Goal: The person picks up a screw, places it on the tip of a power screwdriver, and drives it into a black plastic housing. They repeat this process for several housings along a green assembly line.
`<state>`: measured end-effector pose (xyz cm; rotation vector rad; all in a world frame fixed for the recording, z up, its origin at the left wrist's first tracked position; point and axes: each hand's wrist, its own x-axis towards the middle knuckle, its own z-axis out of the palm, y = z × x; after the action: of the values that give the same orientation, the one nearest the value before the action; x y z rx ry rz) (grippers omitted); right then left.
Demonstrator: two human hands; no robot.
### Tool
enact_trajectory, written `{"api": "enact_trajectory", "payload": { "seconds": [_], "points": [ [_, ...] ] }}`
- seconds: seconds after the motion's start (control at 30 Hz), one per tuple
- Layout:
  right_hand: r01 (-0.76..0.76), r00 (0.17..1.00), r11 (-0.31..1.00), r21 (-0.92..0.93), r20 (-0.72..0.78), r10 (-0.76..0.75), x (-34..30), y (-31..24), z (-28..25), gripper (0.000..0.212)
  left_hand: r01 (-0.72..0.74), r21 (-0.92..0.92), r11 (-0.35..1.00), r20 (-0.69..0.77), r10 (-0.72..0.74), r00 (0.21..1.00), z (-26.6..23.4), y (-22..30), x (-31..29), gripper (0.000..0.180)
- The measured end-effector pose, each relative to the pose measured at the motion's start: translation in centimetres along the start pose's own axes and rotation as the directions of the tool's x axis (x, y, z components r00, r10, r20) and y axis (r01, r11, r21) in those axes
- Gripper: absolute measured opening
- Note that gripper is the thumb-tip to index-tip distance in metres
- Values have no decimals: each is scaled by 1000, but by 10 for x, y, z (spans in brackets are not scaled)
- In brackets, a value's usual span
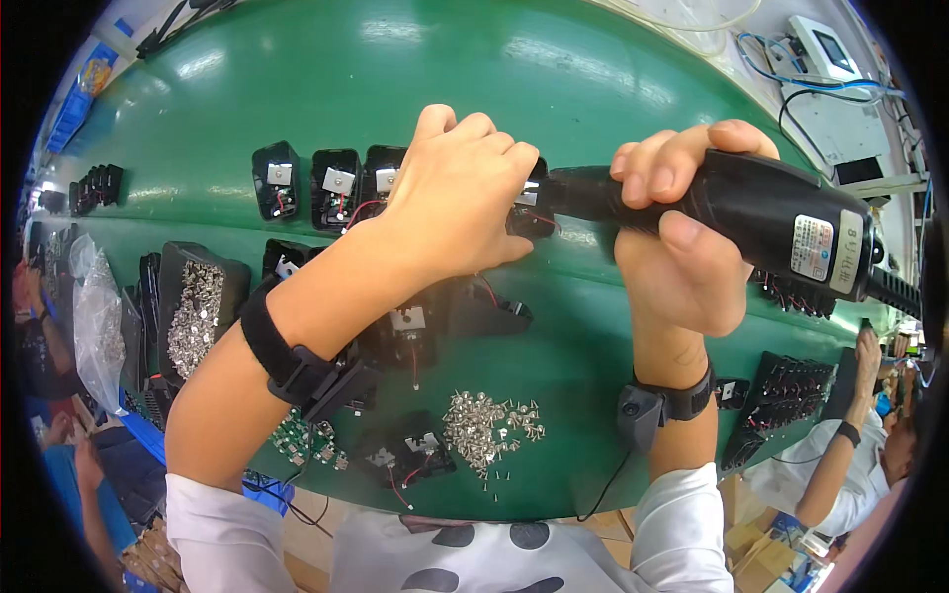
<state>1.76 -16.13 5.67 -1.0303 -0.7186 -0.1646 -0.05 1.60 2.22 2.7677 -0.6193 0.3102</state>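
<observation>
My right hand (682, 217) grips a black electric screwdriver (781, 222), which lies nearly level with its narrow end pointing left. That end meets a small black plastic case (535, 212) with a metal plate and a red wire inside. My left hand (460, 188) is curled over the near row and closed around this case, hiding most of it. Left of the hand stand more such cases, one (336, 188) upright in line and another (277, 183) at the row's end. The screwdriver's tip and any screw under it cannot be made out.
Loose silver screws (479, 430) lie in a pile on the green table (425, 59). A black bin (242, 287) of small metal parts stands left, near green circuit boards (301, 440). Stacked black cases (781, 405) fill the right side. Another person (840, 465) sits at the right.
</observation>
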Motion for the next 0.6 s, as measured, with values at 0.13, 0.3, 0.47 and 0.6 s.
{"api": "enact_trajectory", "payload": {
  "seconds": [0.13, 0.3, 0.47, 0.6],
  "points": [
    [-44, 986, 999, 7, 162, 43, 6, 6, 5, 49, -49, -19, 999, 15, 49, 999, 1, -6, 8, 44],
    [-138, 944, 987, -87, 291, 158, 8, 5, 7, 45, -11, -71, 997, -3, 11, 1000, 0, -10, 1, 41],
    [-222, 913, 970, -101, 328, 243, 15, 5, 12, 43, 36, -55, 998, 26, -35, 999, 0, -10, -1, 42],
    [-118, 963, 991, 58, 250, 100, 11, 11, 7, 43, -24, -62, 998, 0, 24, 1000, 5, -12, 0, 48]
  ]
}}
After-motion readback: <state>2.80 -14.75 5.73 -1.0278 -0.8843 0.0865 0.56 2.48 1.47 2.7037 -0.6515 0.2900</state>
